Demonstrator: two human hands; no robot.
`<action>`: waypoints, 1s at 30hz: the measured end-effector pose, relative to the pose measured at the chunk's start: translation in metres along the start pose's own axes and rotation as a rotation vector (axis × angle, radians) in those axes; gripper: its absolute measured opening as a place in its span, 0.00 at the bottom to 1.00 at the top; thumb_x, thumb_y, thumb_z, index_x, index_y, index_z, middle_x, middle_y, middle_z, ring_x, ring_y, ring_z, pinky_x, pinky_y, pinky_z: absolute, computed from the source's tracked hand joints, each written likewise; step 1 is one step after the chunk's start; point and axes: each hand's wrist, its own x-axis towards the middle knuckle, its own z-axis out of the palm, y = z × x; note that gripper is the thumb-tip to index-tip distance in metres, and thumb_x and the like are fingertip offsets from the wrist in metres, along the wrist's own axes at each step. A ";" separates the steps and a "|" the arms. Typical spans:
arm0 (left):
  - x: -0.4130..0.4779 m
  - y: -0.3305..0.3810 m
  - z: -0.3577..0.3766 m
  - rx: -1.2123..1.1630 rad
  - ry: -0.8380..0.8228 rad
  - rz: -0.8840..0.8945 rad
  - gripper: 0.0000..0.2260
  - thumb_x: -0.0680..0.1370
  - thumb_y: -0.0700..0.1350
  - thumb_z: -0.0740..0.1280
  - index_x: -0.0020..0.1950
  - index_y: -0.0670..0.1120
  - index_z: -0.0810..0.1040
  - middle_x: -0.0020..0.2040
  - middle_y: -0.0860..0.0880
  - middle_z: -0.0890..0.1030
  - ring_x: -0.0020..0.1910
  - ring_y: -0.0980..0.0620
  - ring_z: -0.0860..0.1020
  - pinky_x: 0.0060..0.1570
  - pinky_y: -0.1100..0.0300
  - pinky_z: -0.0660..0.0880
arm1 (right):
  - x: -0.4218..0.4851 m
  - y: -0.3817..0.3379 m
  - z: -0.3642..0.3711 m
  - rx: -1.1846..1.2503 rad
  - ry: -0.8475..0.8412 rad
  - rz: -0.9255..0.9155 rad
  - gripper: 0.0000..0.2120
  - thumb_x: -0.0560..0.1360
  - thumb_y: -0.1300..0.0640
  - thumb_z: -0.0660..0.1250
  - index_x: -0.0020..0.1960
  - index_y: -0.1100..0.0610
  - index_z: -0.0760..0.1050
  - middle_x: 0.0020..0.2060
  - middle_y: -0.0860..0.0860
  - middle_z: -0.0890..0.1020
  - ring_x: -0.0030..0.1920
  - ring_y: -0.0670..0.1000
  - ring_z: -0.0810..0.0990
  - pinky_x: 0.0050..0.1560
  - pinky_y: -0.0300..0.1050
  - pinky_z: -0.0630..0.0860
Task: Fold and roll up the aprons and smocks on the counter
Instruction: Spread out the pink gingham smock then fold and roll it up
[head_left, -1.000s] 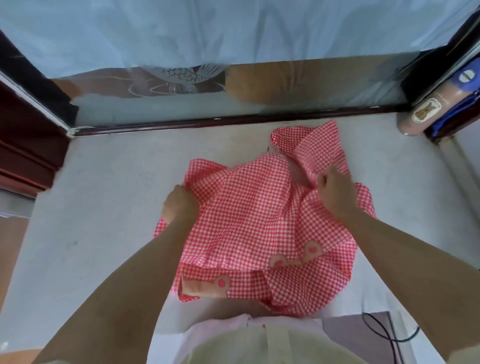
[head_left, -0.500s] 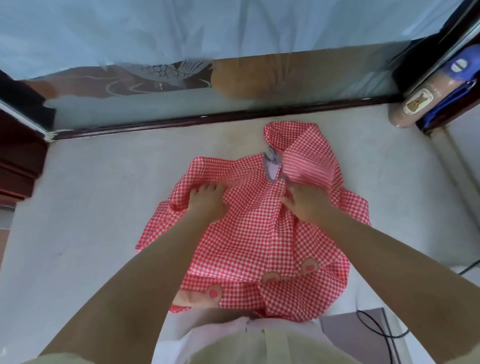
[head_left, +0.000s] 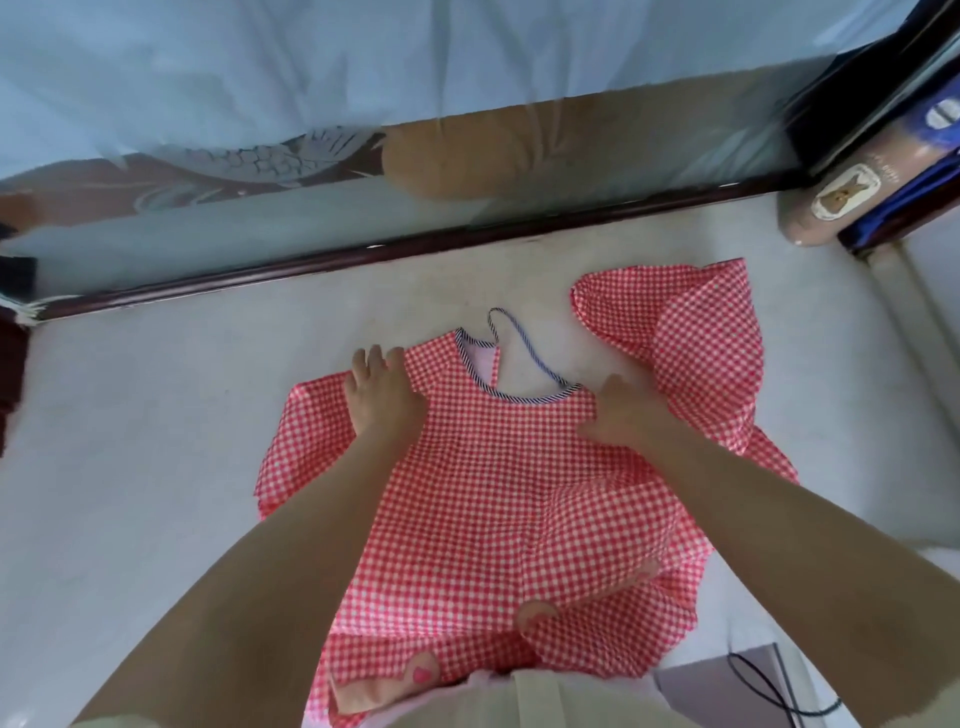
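A red-and-white checked smock (head_left: 483, 499) lies spread on the pale counter (head_left: 156, 467), neck opening away from me, with a blue striped trim and a loose tie cord (head_left: 524, 348). My left hand (head_left: 382, 395) rests flat on its left shoulder, fingers apart. On the right shoulder presses my right hand (head_left: 623, 413), palm down. One sleeve (head_left: 691, 332) lies flung out to the far right. The hem with pink appliqué shapes (head_left: 421, 675) hangs over the counter's near edge.
A dark wooden rail (head_left: 363, 260) with frosted glass above borders the counter's far side. A brown and blue rolled bundle (head_left: 852, 192) stands at the far right corner. A black cable (head_left: 769, 686) lies at the near right beside a grey box.
The bunched smock has been spread open and flat. Both hands slid outward from its middle to the shoulders, and the right sleeve has been thrown out to the far right.
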 end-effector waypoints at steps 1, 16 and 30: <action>0.003 -0.003 0.003 0.008 -0.044 -0.025 0.31 0.77 0.45 0.66 0.77 0.45 0.55 0.77 0.43 0.60 0.77 0.41 0.52 0.74 0.44 0.53 | 0.002 0.003 0.004 0.002 -0.110 0.014 0.34 0.72 0.41 0.66 0.69 0.62 0.68 0.64 0.57 0.74 0.63 0.58 0.74 0.64 0.51 0.72; -0.011 -0.031 0.023 0.142 -0.270 -0.045 0.40 0.69 0.54 0.74 0.75 0.46 0.57 0.73 0.38 0.63 0.73 0.37 0.57 0.72 0.41 0.56 | -0.029 0.005 -0.015 0.473 0.216 -0.171 0.21 0.76 0.48 0.65 0.63 0.60 0.71 0.56 0.55 0.77 0.56 0.56 0.77 0.57 0.49 0.73; -0.037 -0.025 0.035 0.017 0.035 -0.025 0.28 0.76 0.45 0.66 0.75 0.44 0.61 0.72 0.42 0.65 0.71 0.40 0.62 0.67 0.44 0.65 | -0.045 0.037 0.011 0.356 0.489 -0.183 0.07 0.77 0.55 0.66 0.43 0.58 0.74 0.41 0.54 0.80 0.43 0.53 0.77 0.47 0.47 0.72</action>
